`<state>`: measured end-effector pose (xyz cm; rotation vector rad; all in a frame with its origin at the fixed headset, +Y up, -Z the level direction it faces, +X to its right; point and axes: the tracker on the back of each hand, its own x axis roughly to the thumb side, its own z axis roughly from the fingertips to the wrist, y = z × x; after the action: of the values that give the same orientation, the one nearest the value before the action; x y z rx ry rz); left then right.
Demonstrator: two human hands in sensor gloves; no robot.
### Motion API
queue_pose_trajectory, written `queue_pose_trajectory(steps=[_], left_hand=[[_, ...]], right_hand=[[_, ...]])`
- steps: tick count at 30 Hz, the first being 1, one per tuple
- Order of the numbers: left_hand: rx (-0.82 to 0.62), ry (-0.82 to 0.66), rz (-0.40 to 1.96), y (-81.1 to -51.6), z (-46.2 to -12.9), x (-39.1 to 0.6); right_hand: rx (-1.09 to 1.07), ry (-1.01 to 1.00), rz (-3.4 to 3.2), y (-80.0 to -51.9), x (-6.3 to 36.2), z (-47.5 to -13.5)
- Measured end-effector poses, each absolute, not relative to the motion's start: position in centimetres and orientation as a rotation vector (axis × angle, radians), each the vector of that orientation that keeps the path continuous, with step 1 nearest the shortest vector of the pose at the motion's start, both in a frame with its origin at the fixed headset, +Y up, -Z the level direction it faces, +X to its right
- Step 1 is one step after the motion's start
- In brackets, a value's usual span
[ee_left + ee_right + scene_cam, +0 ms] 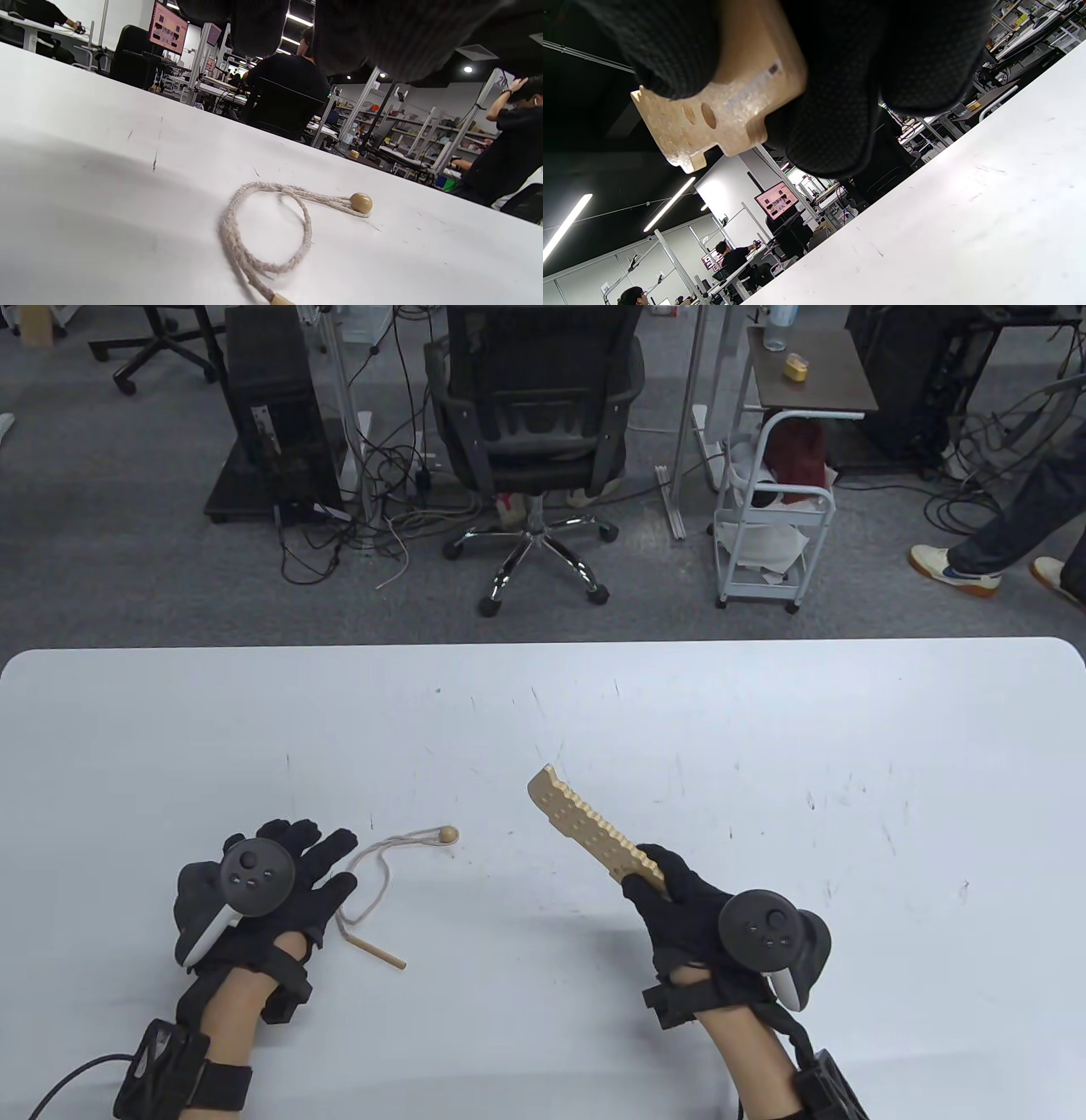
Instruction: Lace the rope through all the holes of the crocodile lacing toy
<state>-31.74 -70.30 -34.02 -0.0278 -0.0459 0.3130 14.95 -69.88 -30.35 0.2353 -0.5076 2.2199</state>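
My right hand (670, 891) grips one end of the tan wooden crocodile lacing toy (585, 827) and holds it above the table, its far end pointing up and left. The right wrist view shows the crocodile toy (721, 110) with holes, clamped between gloved fingers (835, 118). The beige rope (373, 882) lies loosely curled on the white table (764, 746), with a wooden bead (448, 836) at one end and a wooden needle stick (377, 950) at the other. My left hand (293, 869) hovers with fingers spread just left of the rope. In the left wrist view the rope (254, 237) and bead (361, 202) lie untouched.
Beyond the table's far edge stand an office chair (534, 424), a computer tower (271, 407) with cables, and a white trolley (772, 509). A person's legs (1001, 534) pass at the far right.
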Motion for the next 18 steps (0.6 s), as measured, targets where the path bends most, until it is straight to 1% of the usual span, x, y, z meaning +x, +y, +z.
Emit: queue_pose_trajectory(steps=[6, 11, 13, 18], left_hand=[[-0.070, -0.086, 0.155, -69.2, -33.6, -30.0], [-0.127, -0.132, 0.065, -69.1, -33.2, -28.9], [-0.147, -0.154, 0.020, -69.3, -33.1, -28.4], [-0.234, -0.185, -0.090, -71.0, -33.2, -27.1]], right_hand=[[0.214, -0.521, 2.187, -69.6, 15.1, -30.4], [0.213, -0.521, 2.181, -69.7, 15.1, -30.3], [0.215, -0.521, 2.181, -69.7, 15.1, -30.3], [0.216, -0.519, 2.183, -69.8, 15.1, -30.3]])
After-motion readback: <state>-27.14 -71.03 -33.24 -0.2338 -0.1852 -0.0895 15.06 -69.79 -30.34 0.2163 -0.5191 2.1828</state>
